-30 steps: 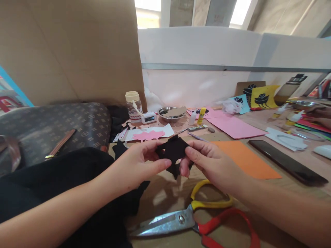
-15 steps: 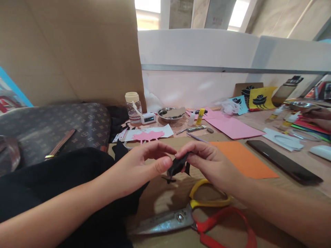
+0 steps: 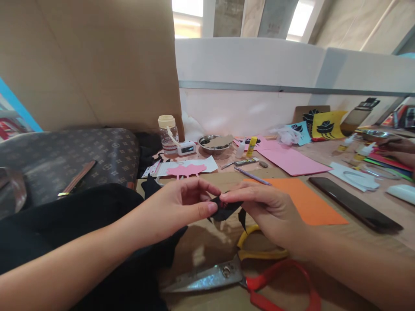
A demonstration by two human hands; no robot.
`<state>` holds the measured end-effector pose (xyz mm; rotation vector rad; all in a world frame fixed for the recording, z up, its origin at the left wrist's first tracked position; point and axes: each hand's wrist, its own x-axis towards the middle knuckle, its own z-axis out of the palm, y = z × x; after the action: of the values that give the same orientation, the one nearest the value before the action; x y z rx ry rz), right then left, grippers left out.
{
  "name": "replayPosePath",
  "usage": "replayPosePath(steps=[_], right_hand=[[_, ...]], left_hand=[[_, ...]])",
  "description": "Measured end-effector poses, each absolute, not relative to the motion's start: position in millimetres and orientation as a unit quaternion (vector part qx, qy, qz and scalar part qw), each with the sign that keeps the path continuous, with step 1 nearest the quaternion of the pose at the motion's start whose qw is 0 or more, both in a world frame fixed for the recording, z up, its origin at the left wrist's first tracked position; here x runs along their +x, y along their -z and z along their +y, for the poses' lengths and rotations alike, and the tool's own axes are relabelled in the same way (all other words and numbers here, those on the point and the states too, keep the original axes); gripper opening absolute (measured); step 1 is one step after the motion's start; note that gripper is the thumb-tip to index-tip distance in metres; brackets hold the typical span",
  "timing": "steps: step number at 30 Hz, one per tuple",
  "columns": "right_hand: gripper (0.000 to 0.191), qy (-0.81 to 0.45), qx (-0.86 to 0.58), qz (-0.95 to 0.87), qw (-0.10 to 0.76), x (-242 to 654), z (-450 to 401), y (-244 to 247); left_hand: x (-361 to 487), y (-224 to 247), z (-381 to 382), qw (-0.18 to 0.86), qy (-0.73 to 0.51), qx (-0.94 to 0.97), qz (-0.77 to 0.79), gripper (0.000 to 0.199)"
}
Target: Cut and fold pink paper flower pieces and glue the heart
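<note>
A small piece of black paper (image 3: 225, 212) hangs between my two hands above the cardboard on the table. My left hand (image 3: 184, 207) pinches its left side between thumb and fingers. On its right side, my right hand (image 3: 267, 207) grips the edge, with a pointed black strip dangling below the fingers. Below the hands lie large scissors (image 3: 223, 272) with one yellow and one red handle, blades pointing left. An orange sheet (image 3: 304, 203) lies partly behind my right hand, and a pen (image 3: 253, 176) is just beyond the fingers.
A phone (image 3: 353, 203) lies at the right, with pink sheets (image 3: 292, 160) behind it. A metal bowl (image 3: 214, 149), a glue stick (image 3: 250, 147) and a bottle (image 3: 167, 136) stand farther back. Another person's hand (image 3: 400, 147) is at the far right. A patterned brown bag (image 3: 106, 151) sits left.
The black paper has been turned and lies flatter between my fingers. My right hand's fingers have straightened over its edge, and the dangling strip has shifted slightly right and down.
</note>
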<state>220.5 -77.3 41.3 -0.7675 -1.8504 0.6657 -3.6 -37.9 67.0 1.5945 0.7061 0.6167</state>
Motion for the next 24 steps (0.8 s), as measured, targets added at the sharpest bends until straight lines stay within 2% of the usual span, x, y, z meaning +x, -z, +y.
replayPosePath(steps=[4, 8, 11, 15, 17, 20, 24], right_hand=[[0.051, -0.292, -0.339, -0.756, 0.478, 221.1, -77.9, -42.9], [0.046, -0.324, -0.369, -0.74, 0.459, 218.1, -74.3, -45.6], [0.04, -0.418, -0.378, -0.695, 0.446, 214.8, -70.0, -45.2], [0.014, -0.515, -0.383, -0.626, 0.442, 212.7, -66.6, -43.2], [0.016, -0.531, -0.39, -0.612, 0.437, 213.2, -67.5, -44.3], [0.023, -0.513, -0.409, -0.626, 0.421, 216.3, -71.0, -49.5], [0.015, -0.392, -0.44, -0.67, 0.451, 223.2, -75.0, -61.0]], left_hand=[[-6.0, -73.7, -39.1, 0.472, -0.285, 0.765, 0.332, 0.023], [-8.2, -77.8, -41.7, 0.361, -0.329, 0.809, 0.327, 0.017], [-8.5, -77.8, -44.2, 0.349, -0.336, 0.814, 0.32, 0.013], [-9.3, -77.2, -46.1, 0.346, -0.352, 0.807, 0.323, 0.011], [-10.0, -78.3, -46.2, 0.354, -0.36, 0.799, 0.326, 0.014], [-10.9, -82.7, -45.5, 0.386, -0.384, 0.77, 0.333, 0.019], [-13.6, -91.5, -44.7, 0.439, -0.375, 0.746, 0.333, 0.023]])
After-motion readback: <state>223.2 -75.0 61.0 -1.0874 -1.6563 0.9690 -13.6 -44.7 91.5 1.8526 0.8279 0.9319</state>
